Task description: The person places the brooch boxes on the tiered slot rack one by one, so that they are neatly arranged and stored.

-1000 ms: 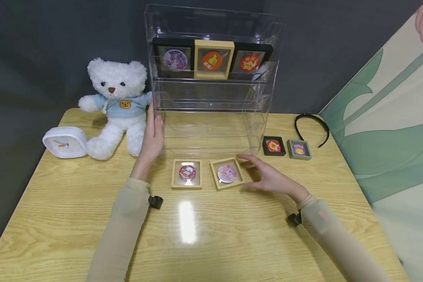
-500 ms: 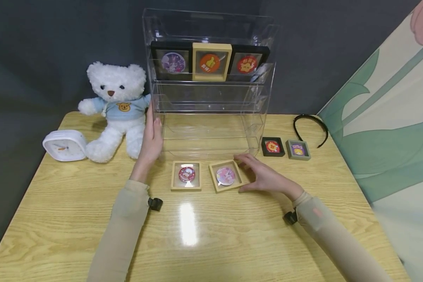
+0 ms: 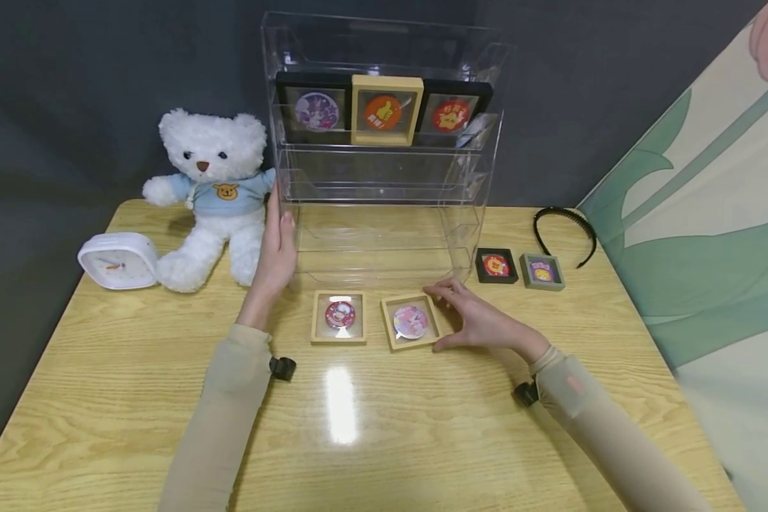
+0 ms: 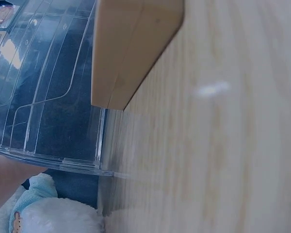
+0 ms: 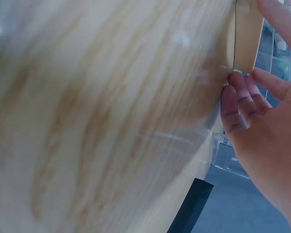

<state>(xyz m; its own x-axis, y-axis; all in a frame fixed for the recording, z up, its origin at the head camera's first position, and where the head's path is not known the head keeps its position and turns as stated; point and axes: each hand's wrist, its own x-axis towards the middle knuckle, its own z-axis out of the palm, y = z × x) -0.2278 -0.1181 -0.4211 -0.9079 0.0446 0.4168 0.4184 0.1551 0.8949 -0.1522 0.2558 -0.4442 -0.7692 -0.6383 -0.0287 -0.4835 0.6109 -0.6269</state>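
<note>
I have the right hand (image 3: pixel 476 320) pinched on the pink-badge frame (image 3: pixel 412 321), index finger (image 5: pixel 274 83) at its far corner and thumb (image 5: pixel 283 19) at its near one. To do this well, I'd press evenly on the pale sides, off the glossy window, and square the frame's slight turn gently, since two corners look like a narrow hold. The frame lies flat on the counter (image 3: pixel 422 427), just left of those fingers; whether the bent ones behind also touch it, I can't tell. Farther left of them, the red-badge frame (image 3: pixel 340 316) sits near enough to bump. My left hand (image 3: pixel 275 252) lies along the clear rack (image 3: pixel 381 190), fingers straight; light pressure should steady it.
</note>
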